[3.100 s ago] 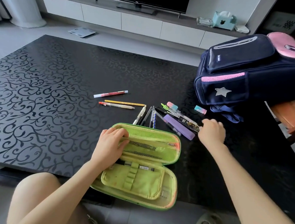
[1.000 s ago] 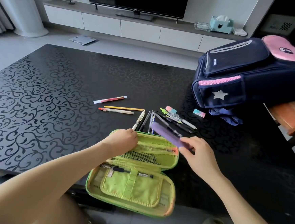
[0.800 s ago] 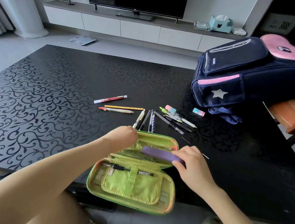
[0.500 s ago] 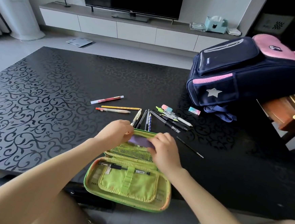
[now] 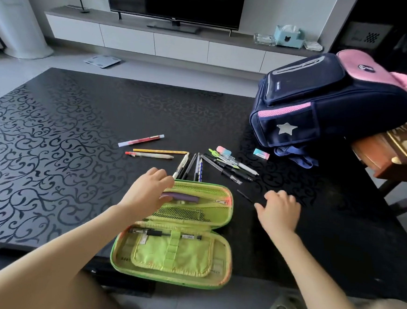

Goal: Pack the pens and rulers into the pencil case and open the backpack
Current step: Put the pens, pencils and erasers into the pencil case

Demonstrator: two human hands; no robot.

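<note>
The green pencil case [image 5: 215,276] lies open at the table's near edge. A purple case-like item [image 5: 182,197] lies in its upper mesh pocket. A black pen [image 5: 164,234] sits under the lower half's elastic loop. My left hand [image 5: 146,191] rests over the left end of the upper half, its fingers loose near a white pen [image 5: 181,166]. My right hand [image 5: 278,209] is on the table to the right of the case, fingers loosely curled, beside a thin black stick [image 5: 244,196]. The navy and pink backpack [image 5: 323,107] lies zipped at the far right.
Several pens fan out behind the case [image 5: 221,165]. Further left lie a red and white pen [image 5: 141,140], a yellow pencil [image 5: 160,151] and a cream pen [image 5: 150,155]. Two erasers [image 5: 224,150] [image 5: 261,153] lie near the backpack. A wooden stool [image 5: 377,156] stands beside the black table [image 5: 51,154].
My right hand carried the purple item from the pile into the case's mesh pocket, let it go and moved right onto the table. My left hand stayed at the pocket's left end.
</note>
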